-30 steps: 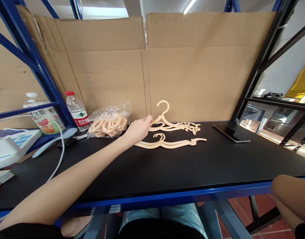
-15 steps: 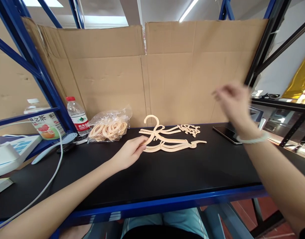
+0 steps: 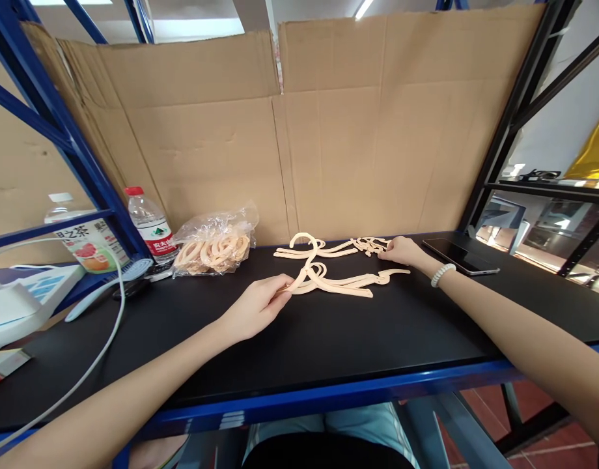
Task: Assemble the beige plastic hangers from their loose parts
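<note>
My left hand (image 3: 260, 306) is closed on one arm of a beige plastic hanger (image 3: 338, 288), whose hook stands up to the back. Beneath and behind it, more beige hanger parts (image 3: 323, 251) lie on the black table. At the back of the table, my right hand (image 3: 403, 252) reaches a small heap of beige plastic pieces (image 3: 368, 245). Its fingertips are together at the heap's right edge; which piece they hold, if any, I cannot make out.
A clear bag of beige rings (image 3: 214, 251) stands at the back left, beside a red-capped water bottle (image 3: 150, 225). A phone (image 3: 458, 256) lies on the right. A brush (image 3: 109, 286) and a white cable (image 3: 114, 319) are on the left. Cardboard (image 3: 338, 143) walls the back.
My right hand has come down from the air onto the small pieces. The hanger in my left hand has swung lower and toward me at its right end.
</note>
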The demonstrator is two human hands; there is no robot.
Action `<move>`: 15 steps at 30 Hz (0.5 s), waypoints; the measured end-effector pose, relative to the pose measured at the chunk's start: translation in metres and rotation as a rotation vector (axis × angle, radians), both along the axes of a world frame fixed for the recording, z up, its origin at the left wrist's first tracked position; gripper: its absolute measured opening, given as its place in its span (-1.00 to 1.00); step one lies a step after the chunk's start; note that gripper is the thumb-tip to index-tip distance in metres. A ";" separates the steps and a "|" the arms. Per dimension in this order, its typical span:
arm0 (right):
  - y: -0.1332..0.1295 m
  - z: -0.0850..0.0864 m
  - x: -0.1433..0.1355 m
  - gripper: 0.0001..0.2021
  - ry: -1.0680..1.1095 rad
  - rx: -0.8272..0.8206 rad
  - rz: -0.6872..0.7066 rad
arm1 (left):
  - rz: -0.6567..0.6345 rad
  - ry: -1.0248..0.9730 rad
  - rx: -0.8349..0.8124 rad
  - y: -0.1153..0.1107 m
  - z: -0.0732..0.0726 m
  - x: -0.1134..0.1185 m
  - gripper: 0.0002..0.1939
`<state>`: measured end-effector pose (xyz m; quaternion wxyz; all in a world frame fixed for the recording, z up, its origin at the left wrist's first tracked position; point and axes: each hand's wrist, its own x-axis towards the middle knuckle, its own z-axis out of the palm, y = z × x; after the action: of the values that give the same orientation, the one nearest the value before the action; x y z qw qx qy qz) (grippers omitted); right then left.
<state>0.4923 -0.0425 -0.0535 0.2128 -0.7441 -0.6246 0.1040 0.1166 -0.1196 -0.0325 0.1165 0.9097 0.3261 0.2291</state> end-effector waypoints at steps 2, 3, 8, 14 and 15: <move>-0.001 0.000 0.000 -0.71 0.049 -0.030 -0.024 | -0.012 0.003 -0.002 -0.001 0.000 0.001 -0.81; -0.002 0.000 0.000 -0.69 0.079 -0.051 -0.032 | -0.014 0.000 -0.002 -0.002 0.000 0.001 -0.82; -0.010 0.012 0.003 -0.77 0.314 -0.091 -0.037 | 0.001 -0.023 -0.021 -0.002 -0.001 0.000 -0.84; -0.027 0.037 0.009 -0.86 0.356 0.170 -0.026 | 0.029 -0.043 -0.034 0.002 -0.002 -0.002 -0.82; -0.031 0.041 0.010 -0.88 0.244 0.211 -0.010 | 0.036 -0.043 -0.032 0.002 -0.002 -0.002 -0.82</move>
<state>0.5026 -0.0730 -0.0123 0.3646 -0.7025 -0.5979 0.1266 0.1150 -0.1175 -0.0346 0.1340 0.8966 0.3435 0.2455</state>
